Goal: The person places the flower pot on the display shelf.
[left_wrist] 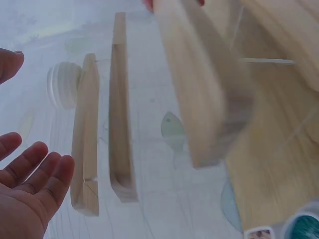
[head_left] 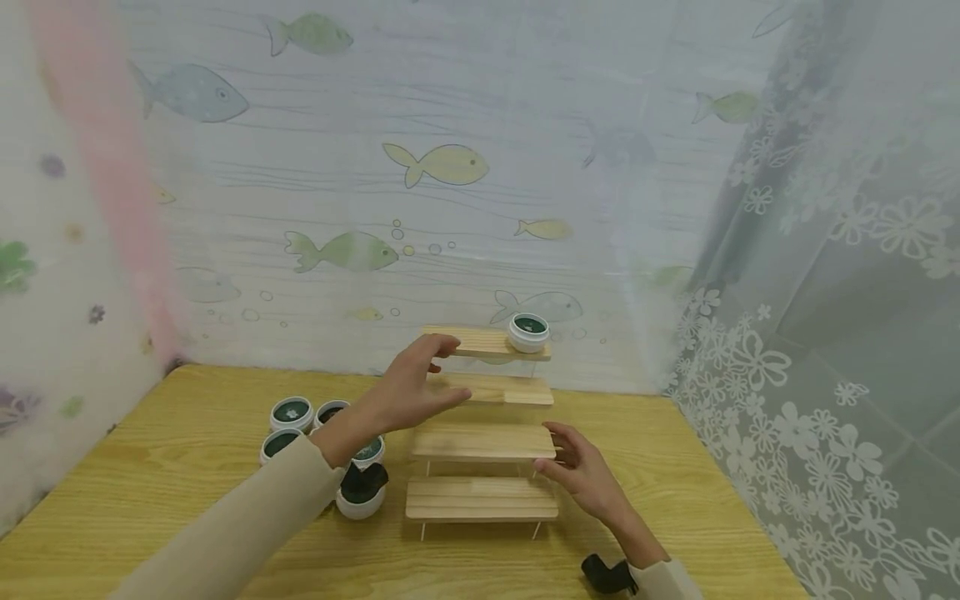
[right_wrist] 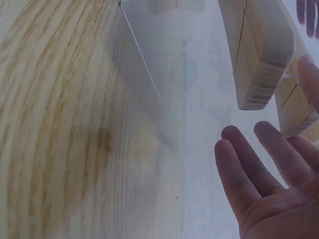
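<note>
A four-tiered wooden shelf stand [head_left: 483, 498] on thin clear supports stands at the middle of the table. On the right of its top plank sits a white round jar [head_left: 529, 340] with dark green contents, seen side-on as a ribbed jar [left_wrist: 64, 85] in the left wrist view. My left hand [head_left: 411, 387] is at the left end of the upper planks, fingers spread and nothing held. Beside the right end of the second plank from the bottom is my right hand [head_left: 588, 479], thumb and fingers apart; in the right wrist view its fingers [right_wrist: 238, 174] extend below the plank ends.
Several similar white jars [head_left: 292, 414] stand grouped left of the stand, partly hidden by my left forearm. A black piece [head_left: 363, 482] at the left wrist overlaps the nearest jar. Another black piece [head_left: 606, 575] is by the right wrist. Fish-patterned sheeting [head_left: 450, 200] hangs behind the table.
</note>
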`<state>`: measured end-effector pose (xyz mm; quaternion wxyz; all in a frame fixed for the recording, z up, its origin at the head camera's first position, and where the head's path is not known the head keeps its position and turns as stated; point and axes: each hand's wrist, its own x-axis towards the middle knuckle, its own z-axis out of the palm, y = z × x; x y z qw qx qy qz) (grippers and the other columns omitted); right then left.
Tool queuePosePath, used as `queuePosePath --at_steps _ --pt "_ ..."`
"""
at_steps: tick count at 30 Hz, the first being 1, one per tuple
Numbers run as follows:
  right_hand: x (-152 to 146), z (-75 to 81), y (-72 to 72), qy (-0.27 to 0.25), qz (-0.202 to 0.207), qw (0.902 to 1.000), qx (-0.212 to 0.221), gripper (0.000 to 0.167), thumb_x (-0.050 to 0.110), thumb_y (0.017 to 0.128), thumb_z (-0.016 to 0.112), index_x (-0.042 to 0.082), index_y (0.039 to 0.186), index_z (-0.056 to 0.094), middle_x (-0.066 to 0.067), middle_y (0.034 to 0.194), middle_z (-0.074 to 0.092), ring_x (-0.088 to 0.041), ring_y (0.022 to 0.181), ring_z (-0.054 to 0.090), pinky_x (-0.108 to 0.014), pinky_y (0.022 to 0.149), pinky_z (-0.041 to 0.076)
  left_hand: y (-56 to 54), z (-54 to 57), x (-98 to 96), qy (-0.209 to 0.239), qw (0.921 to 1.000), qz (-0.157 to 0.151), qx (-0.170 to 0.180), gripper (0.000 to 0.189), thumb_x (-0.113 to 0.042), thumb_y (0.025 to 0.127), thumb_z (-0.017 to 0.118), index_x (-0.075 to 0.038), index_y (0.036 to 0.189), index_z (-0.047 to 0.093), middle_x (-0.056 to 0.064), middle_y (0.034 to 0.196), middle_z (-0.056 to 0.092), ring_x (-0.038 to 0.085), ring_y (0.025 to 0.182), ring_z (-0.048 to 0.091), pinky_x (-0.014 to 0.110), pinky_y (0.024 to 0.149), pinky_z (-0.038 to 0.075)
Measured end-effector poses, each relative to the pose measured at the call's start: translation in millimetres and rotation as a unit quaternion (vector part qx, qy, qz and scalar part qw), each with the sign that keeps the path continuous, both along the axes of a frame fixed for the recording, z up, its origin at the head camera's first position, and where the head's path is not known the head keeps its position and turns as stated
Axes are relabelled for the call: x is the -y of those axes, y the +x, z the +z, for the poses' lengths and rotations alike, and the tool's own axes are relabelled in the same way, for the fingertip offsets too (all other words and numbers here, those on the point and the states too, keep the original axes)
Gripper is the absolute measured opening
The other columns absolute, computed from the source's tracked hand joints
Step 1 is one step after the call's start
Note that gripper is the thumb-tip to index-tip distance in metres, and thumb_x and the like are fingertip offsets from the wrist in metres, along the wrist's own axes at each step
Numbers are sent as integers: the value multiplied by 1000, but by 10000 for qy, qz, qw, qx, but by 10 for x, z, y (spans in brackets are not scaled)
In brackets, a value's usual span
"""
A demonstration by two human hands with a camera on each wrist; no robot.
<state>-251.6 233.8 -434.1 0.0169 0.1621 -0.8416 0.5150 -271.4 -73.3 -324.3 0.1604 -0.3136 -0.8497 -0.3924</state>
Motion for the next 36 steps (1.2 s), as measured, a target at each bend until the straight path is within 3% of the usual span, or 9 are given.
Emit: queuePosePath --at_steps 7,12,19,23,31,35,36 --pt "-12 -15 -9 -11 58 10000 24 62 26 88 71 19 142 42 -16 140 46 -35 115 55 -40 87 51 272 -205 330 -137 9998 119 25 65 -29 83 75 -5 135 45 12 131 51 26 120 50 41 92 47" --pt "-8 -1 -7 -26 60 10000 2 65 25 86 73 16 142 42 -19 140 44 -36 117 54 -35 89 50 404 -379 589 -204 9988 438 -60 60 -31 84 74 -8 134 48 11 129 54 27 113 56 42 88 49" --pt "6 27 1 -139 246 9992 -273 63 22 85 73 16 141 43 -14 143 43 -38 119 52 -36 90 49 595 -526 915 -188 9947 839 -563 56 -26 81 77 -8 128 52 8 122 58 23 104 58 41 81 51" --pt "13 41 -1 -158 271 9986 -424 60 21 86 73 12 139 47 -10 141 46 -34 119 53 -36 91 48 700 -601 1077 -160 9911 1137 -671 55 -22 79 80 -9 125 54 4 117 59 18 99 57 37 78 51" --pt "56 162 63 -54 206 9993 -301 58 16 86 72 6 138 48 -13 141 47 -34 119 53 -41 93 47 811 -806 1344 -277 9852 1604 -540 55 -25 78 81 -8 124 55 7 116 60 27 101 60 41 79 52" --pt "108 310 157 -36 269 9994 -220 58 14 86 72 3 137 47 -17 141 46 -34 117 54 -41 92 47 788 -917 1458 -367 9820 1676 -797 59 -22 73 84 -7 123 56 7 114 60 27 96 61 39 77 51" --pt "116 334 174 -36 281 9994 -223 57 14 86 72 3 137 47 -18 141 46 -34 116 54 -39 92 47 778 -944 1484 -393 9807 1703 -876 59 -22 72 85 -7 122 57 7 114 61 25 96 60 33 79 50"
